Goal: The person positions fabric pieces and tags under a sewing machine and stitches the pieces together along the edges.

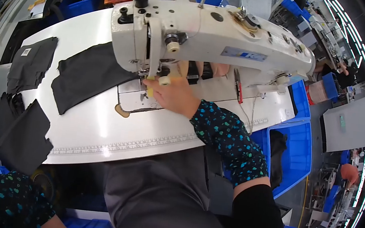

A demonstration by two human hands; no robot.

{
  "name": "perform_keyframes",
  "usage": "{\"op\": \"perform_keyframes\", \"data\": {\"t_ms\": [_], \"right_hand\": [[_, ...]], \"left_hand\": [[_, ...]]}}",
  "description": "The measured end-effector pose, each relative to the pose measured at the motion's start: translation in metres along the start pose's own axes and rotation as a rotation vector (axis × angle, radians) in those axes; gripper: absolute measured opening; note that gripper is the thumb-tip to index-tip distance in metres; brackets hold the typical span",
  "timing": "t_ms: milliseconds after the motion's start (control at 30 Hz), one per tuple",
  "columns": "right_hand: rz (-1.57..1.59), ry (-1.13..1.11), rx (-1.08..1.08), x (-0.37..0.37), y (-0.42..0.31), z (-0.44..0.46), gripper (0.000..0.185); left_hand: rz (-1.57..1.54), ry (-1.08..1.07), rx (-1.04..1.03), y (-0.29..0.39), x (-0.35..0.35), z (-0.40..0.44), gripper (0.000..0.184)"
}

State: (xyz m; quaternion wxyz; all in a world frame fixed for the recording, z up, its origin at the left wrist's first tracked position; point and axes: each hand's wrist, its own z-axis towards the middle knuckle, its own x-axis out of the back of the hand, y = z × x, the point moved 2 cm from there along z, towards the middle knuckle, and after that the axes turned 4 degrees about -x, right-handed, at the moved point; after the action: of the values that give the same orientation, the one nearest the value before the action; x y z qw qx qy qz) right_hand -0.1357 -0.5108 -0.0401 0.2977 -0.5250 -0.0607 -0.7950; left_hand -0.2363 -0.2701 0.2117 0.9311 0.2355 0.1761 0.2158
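My right hand (174,95) is at the needle area of the white sewing machine (188,32). Its fingers are bent together beside the presser foot, close to a yellow part (150,90); what they pinch, if anything, is hidden. A dark grey fabric piece (88,76) lies flat left of the needle, one end reaching the presser foot. At the lower left, my left sleeve (10,193) shows, but the hand itself is hidden behind a folded dark fabric piece (27,137) at the table's edge.
A stack of dark pieces with a white label (32,64) lies on the table's left. Red-handled snips (238,87) rest by the machine arm. A printed ruler (127,144) runs along the front edge. Blue bins (295,152) stand at right, one holding dark cloth. Other people work in the background.
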Motion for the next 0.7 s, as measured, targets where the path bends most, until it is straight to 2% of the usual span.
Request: {"op": "perform_keyframes", "data": {"t_ms": [67,200,333,367,467,500,633,700], "right_hand": [[0.034,0.084,0.042,0.002,-0.002,0.0,0.035],[0.01,0.019,0.02,0.004,-0.003,0.0,0.036],[-0.016,0.141,0.089,-0.001,-0.001,0.001,0.037],[-0.113,0.017,0.033,-0.003,-0.002,-0.002,0.037],[0.017,-0.037,-0.015,0.0,-0.002,-0.001,0.037],[0.025,0.107,0.08,-0.003,0.002,-0.001,0.037],[-0.001,0.062,0.042,-0.002,-0.002,0.001,0.037],[-0.042,0.048,0.045,0.004,-0.006,0.0,0.038]], "left_hand": [[0.0,-0.001,-0.008,-0.002,-0.002,-0.001,0.029],[0.015,0.004,-0.018,-0.003,-0.006,-0.001,0.027],[0.032,0.007,-0.031,-0.002,-0.006,-0.001,0.025],[0.035,0.002,-0.014,-0.003,-0.005,0.0,0.024],[0.063,-0.001,0.0,-0.003,-0.004,0.0,0.023],[0.074,-0.003,-0.018,-0.002,-0.006,0.001,0.022],[0.18,0.017,-0.045,0.008,-0.005,0.003,0.021],[0.329,0.058,-0.056,0.022,0.005,0.008,0.021]]}}
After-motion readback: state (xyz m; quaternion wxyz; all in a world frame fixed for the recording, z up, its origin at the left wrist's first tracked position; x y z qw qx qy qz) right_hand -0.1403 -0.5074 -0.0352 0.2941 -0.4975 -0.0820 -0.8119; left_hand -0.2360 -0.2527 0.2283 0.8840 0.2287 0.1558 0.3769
